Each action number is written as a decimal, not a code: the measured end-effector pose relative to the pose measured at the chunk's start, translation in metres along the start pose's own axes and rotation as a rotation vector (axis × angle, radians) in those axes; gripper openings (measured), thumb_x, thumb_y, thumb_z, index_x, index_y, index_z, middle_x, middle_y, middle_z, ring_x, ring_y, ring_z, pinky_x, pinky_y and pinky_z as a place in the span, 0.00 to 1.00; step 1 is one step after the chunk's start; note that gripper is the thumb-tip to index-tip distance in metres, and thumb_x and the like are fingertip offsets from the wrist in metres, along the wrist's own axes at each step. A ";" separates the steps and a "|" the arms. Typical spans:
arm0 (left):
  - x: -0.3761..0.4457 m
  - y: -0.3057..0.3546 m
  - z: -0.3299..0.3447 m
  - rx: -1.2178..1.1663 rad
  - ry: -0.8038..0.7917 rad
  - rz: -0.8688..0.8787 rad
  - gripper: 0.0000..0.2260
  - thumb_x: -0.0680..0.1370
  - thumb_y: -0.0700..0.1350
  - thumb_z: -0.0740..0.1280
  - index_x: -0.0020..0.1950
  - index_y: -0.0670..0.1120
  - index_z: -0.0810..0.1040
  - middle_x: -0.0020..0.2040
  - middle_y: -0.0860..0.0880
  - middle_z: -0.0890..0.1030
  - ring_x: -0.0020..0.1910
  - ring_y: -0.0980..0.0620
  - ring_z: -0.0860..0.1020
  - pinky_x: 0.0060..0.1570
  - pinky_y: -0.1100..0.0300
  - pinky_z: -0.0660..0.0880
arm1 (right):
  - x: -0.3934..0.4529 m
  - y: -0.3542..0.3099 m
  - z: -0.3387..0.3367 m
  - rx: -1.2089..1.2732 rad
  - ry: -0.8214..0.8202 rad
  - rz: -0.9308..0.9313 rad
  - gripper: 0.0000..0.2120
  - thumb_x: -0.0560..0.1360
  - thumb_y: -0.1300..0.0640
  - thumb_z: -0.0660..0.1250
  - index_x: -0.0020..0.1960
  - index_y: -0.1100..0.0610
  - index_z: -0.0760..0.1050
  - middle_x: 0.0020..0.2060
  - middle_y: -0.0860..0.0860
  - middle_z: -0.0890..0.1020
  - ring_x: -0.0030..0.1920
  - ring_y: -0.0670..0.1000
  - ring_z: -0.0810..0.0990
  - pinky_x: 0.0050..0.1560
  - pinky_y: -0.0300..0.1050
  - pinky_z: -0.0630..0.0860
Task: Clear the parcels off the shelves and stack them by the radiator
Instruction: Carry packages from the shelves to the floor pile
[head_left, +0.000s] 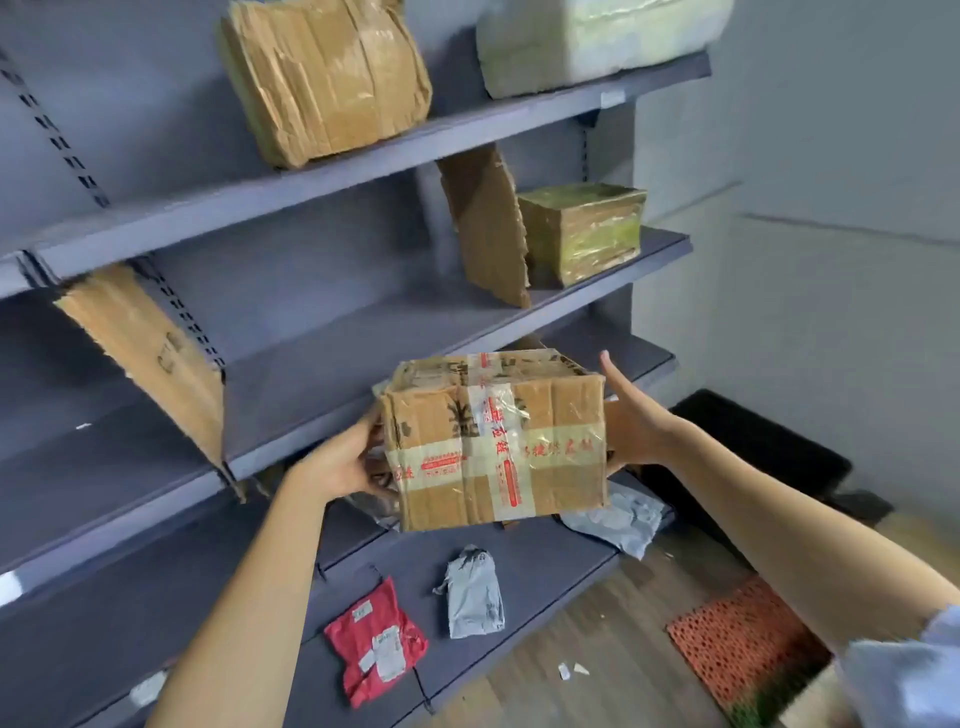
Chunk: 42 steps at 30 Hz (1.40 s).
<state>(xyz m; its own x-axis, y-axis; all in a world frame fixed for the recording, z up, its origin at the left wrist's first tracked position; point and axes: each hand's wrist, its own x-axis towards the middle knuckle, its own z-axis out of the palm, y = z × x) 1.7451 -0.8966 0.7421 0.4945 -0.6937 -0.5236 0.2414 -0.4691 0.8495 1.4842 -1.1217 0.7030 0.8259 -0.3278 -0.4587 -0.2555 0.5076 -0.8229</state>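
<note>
Centre of the frame: brown cardboard box crossed with clear tape printed in red (496, 441), held up in the air in front of the grey metal shelving (322, 358), clear of every shelf board. Left hand (345, 460) pressed against the box's left face, fingers curled round its edge, gripping. Right hand (626, 421) flat against the box's right face, thumb raised above the top edge, fingers hidden behind the cardboard, clamping from that side. Bare forearms running in from the lower left and lower right of the frame; pale blue sleeve (904, 675) at the lower right corner.

Upper centre, on the top shelf: crumpled brown cardboard parcel wrapped in tape (327, 78), overhanging the shelf front. Just right of it, at the top edge: bulky pale parcel in whitish-green plastic wrap (597, 41). One shelf down, right of centre: torn flat piece of brown cardboard (488, 228) standing on end, leaning, and touching or nearly touching a small squarish box in shiny yellowish tape (584, 234) to its right. Left of the frame: another torn brown cardboard sheet (150, 353) standing tilted between the shelf bays.

Lower centre, on the bottom shelf: red plastic mailer bag with white labels (376, 644), a crumpled grey mailer bag (475, 595) near it to the right, and a second grey mailer bag (618, 519) further right, partly under the held box. Lower right: wooden floor with an orange perforated mat (743, 644); dark mat (753, 441) against the wall above it.
</note>
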 end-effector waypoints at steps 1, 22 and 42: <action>0.010 -0.008 0.026 0.004 -0.024 -0.040 0.27 0.71 0.70 0.56 0.28 0.50 0.78 0.24 0.49 0.75 0.25 0.48 0.76 0.36 0.48 0.78 | -0.015 0.017 -0.021 0.019 0.027 0.029 0.50 0.57 0.21 0.57 0.70 0.51 0.66 0.69 0.55 0.69 0.68 0.63 0.66 0.65 0.73 0.60; 0.049 -0.085 0.668 0.777 -0.902 -0.065 0.20 0.74 0.38 0.69 0.63 0.52 0.69 0.59 0.48 0.79 0.56 0.47 0.77 0.53 0.47 0.74 | -0.447 0.247 -0.348 0.320 1.009 -0.114 0.36 0.72 0.64 0.69 0.72 0.44 0.56 0.59 0.52 0.75 0.64 0.57 0.72 0.60 0.62 0.71; 0.136 -0.269 0.769 1.081 -0.799 -0.328 0.20 0.79 0.39 0.61 0.70 0.50 0.67 0.59 0.49 0.74 0.54 0.52 0.70 0.53 0.54 0.68 | -0.338 0.432 -0.409 0.683 1.506 0.450 0.28 0.70 0.60 0.73 0.67 0.62 0.69 0.60 0.59 0.77 0.60 0.57 0.77 0.59 0.55 0.77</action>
<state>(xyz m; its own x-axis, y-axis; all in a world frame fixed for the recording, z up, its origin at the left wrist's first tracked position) 1.1046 -1.2848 0.3926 -0.1554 -0.4199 -0.8942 -0.6898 -0.6018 0.4025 0.8889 -1.1180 0.3658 -0.5135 -0.2751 -0.8128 0.2578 0.8540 -0.4519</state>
